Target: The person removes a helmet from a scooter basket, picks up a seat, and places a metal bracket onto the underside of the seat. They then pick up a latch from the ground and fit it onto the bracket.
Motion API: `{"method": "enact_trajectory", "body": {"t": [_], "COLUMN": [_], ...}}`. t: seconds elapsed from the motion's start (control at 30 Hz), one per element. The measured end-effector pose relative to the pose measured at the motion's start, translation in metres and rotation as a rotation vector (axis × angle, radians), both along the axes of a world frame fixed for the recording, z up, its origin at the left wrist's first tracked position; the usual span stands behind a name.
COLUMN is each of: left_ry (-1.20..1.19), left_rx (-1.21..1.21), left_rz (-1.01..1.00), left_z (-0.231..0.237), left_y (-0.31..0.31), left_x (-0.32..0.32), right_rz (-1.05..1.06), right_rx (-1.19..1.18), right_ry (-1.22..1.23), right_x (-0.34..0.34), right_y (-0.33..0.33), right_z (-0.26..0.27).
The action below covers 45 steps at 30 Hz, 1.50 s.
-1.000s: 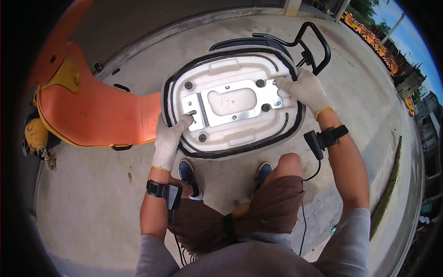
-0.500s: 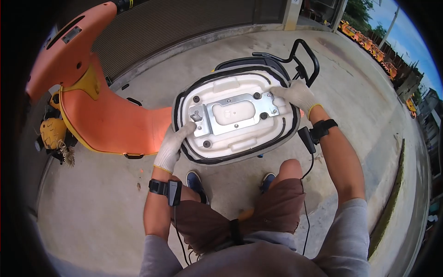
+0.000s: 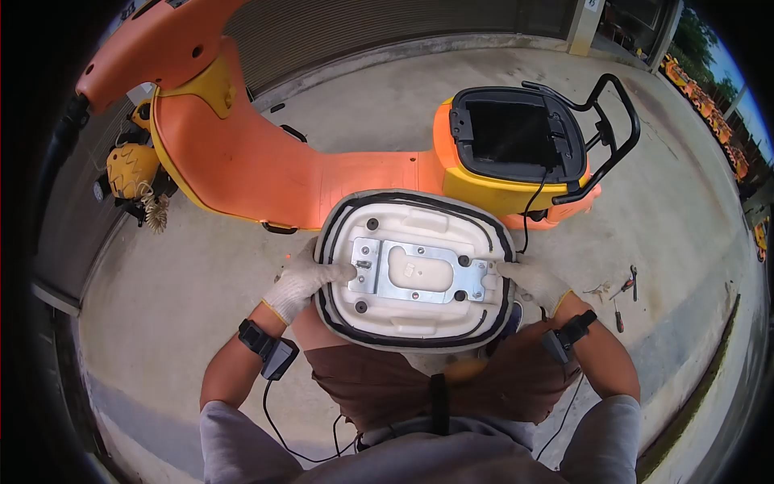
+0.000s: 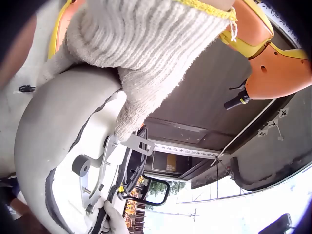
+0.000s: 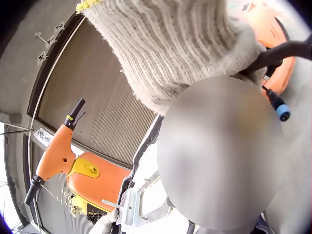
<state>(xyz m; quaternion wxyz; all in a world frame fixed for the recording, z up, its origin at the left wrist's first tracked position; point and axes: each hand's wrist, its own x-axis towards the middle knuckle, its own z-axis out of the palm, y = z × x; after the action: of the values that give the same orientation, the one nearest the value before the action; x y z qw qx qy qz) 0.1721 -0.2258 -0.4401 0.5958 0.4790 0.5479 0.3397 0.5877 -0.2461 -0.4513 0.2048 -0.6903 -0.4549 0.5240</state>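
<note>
As the left hand (image 3: 303, 282) points inward, the right hand (image 3: 538, 284) mirrors it.
Each grip clasps one end of the upturned seat (image 3: 419, 273).

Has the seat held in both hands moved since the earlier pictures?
Yes: the seat has moved down and left in the head view, relative to the open storage box, which it largely hid before.

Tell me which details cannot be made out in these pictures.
Inside the scooter's open compartment: head view, lost in darkness.
Most fingers of the left hand and right hand: head view, behind the seat.
Scooter's upper front: head view, cut off by top edge.
Mark on the seat's underside: head view, too small.
Area under the grey oval: right wrist view, blurred.
</note>
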Motion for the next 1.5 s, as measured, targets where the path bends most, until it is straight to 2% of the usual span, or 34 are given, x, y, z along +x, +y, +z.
{"method": "enact_trajectory", "body": {"t": [0.03, 0.1, 0.17, 0.2, 0.23, 0.3, 0.33, 0.4, 0.47, 0.57, 0.6, 0.63, 0.7, 0.77, 0.83, 0.9, 0.93, 0.97, 1.03, 1.1, 1.23, 1.3, 1.4, 1.43, 1.5], "left_ry": [0.007, 0.193, 0.256, 0.361, 0.467, 0.494, 0.500, 0.509, 0.521, 0.505, 0.481, 0.490, 0.243, 0.195, 0.135, 0.034, 0.036, 0.026, 0.022, 0.071, 0.241, 0.537, 0.450, 0.456, 0.619], "left_rx": [-0.007, 0.038, 0.056, 0.043, 0.029, 0.002, 0.007, 0.006, -0.026, -0.118, -0.182, -0.195, -0.238, -0.328, -0.411, -0.442, -0.451, -0.450, -0.454, -0.401, -0.293, -0.241, -0.225, -0.234, -0.230], "left_rz": [-0.004, 0.082, 0.087, 0.077, 0.066, 0.017, 0.030, 0.020, 0.001, 0.016, 0.044, 0.034, 0.131, 0.182, 0.235, 0.294, 0.281, 0.295, 0.299, 0.278, 0.188, 0.076, 0.056, 0.051, 0.012], "left_z": [-0.001, -0.007, -0.018, -0.021, -0.024, -0.042, -0.057, -0.077, -0.087, -0.089, -0.090, -0.100, -0.125, -0.125, -0.125, -0.128, -0.132, -0.138, -0.151, -0.166, -0.195, -0.206, -0.213, -0.212, -0.203], "left_y": [-0.002, -0.007, -0.010, -0.011, -0.012, -0.013, -0.014, -0.020, -0.022, -0.018, -0.017, -0.016, -0.013, -0.006, -0.002, -0.001, -0.001, -0.001, -0.001, -0.001, 0.000, -0.001, 0.000, -0.001, 0.003], "left_x": [0.002, 0.012, 0.022, 0.028, 0.032, 0.035, 0.036, 0.038, 0.044, 0.060, 0.066, 0.065, 0.061, 0.071, 0.086, 0.103, 0.108, 0.112, 0.115, 0.116, 0.115, 0.111, 0.109, 0.111, 0.118], "right_rz": [-0.004, -0.016, -0.037, -0.054, -0.060, -0.033, -0.022, -0.047, -0.069, -0.162, -0.227, -0.235, -0.325, -0.412, -0.499, -0.386, -0.400, -0.415, -0.127, -0.198, -0.151, -0.143, -0.174, -0.208, -0.244], "right_rx": [-0.007, -0.186, -0.210, -0.225, -0.233, -0.275, -0.213, -0.272, -0.304, -0.343, -0.403, -0.419, -0.420, -0.367, -0.301, -0.053, -0.084, -0.094, -0.150, -0.156, -0.193, -0.226, -0.278, -0.255, -0.238], "right_ry": [0.007, 0.117, 0.138, 0.159, 0.163, 0.054, 0.045, 0.069, 0.090, 0.144, 0.274, 0.281, 0.318, 0.395, 0.456, -0.494, -0.466, -0.468, -0.264, -0.200, -0.093, -0.079, -0.008, -0.060, -0.109], "right_x": [-0.003, -0.005, -0.006, -0.007, -0.011, -0.018, -0.021, -0.022, -0.027, -0.027, -0.026, -0.025, -0.024, -0.015, -0.007, -0.010, -0.011, -0.011, -0.011, -0.027, -0.053, -0.064, -0.077, -0.084, -0.087], "right_y": [0.004, 0.007, 0.014, 0.017, 0.017, 0.021, 0.021, 0.024, 0.021, 0.025, 0.024, 0.026, 0.026, 0.022, 0.014, 0.007, 0.003, 0.001, -0.004, -0.006, -0.007, -0.009, -0.014, -0.016, -0.017], "right_z": [-0.013, -0.037, -0.089, -0.112, -0.122, -0.146, -0.167, -0.201, -0.202, -0.230, -0.215, -0.225, -0.252, -0.309, -0.315, -0.308, -0.282, -0.283, -0.293, -0.305, -0.302, -0.309, -0.318, -0.321, -0.331]}}
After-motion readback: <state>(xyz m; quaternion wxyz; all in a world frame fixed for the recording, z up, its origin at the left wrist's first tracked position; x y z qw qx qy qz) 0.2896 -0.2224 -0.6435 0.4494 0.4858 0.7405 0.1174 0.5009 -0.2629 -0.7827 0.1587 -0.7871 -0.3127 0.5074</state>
